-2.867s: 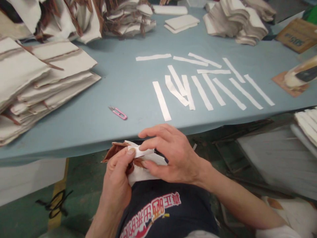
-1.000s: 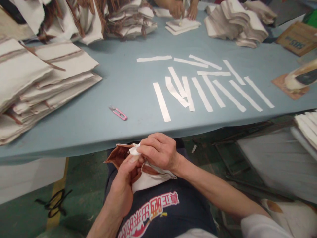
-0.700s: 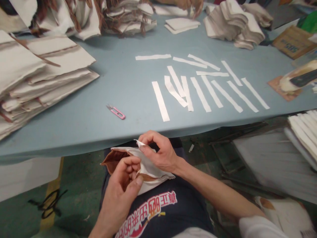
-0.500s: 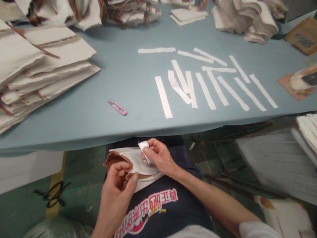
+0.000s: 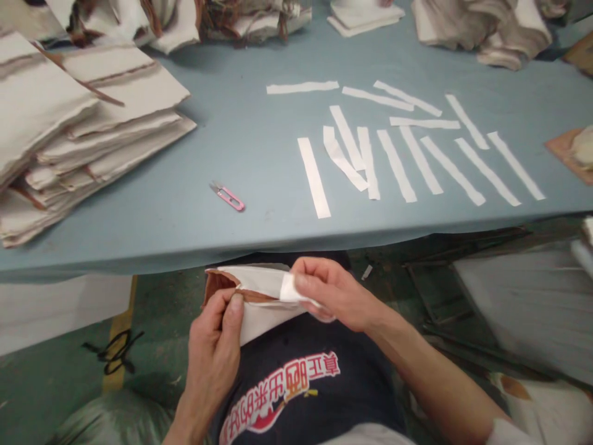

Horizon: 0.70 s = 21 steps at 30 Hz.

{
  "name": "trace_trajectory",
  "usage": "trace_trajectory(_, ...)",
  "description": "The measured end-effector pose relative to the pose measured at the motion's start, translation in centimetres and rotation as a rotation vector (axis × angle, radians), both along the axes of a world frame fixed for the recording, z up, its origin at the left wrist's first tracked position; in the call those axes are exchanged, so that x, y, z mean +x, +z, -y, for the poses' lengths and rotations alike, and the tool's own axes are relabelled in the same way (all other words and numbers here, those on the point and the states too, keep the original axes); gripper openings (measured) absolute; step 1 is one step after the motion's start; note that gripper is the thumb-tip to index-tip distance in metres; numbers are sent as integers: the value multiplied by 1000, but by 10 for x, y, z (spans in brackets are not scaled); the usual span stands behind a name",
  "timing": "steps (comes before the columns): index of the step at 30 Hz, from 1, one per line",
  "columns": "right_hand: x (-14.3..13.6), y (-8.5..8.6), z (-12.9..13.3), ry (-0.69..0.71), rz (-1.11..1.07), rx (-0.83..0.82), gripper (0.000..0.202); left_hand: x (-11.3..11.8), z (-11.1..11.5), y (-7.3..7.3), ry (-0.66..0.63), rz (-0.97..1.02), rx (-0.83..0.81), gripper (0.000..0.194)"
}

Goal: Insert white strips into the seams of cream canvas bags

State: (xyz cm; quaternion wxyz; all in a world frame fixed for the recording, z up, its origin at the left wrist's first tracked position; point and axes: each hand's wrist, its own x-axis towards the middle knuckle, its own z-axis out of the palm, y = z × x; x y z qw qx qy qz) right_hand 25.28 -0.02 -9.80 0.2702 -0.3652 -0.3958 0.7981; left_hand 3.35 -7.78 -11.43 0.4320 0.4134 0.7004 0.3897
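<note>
On my lap, below the table's edge, lies a white fabric piece with a brown inner side that shows in a fold at its left end. My left hand pinches the edge of this fabric between thumb and fingers. Between the thumb and fingers of my right hand is a short white strip, its free end lying over the fabric beside the brown band. Part of the strip is hidden by my fingers.
Several white strips lie spread over the blue-covered table. Pink thread snips rest left of them. Stacked white fabric pieces fill the table's left side, and more piles stand at the back. A dark cord lies on the floor.
My right hand has moved right and brought the strip down onto the fabric. My left hand now pinches the fabric's edge more closely, and the brown opening has narrowed. The view has shifted slightly.
</note>
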Motion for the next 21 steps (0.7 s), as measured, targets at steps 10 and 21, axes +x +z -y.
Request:
trace_trajectory(10,-16,44,0,-44,472,497,22,23,-32,19,86,375,19,35)
trace_trajectory(21,-8,31,-10,-64,458,437,24,28,-32,15,107,419,-51,45)
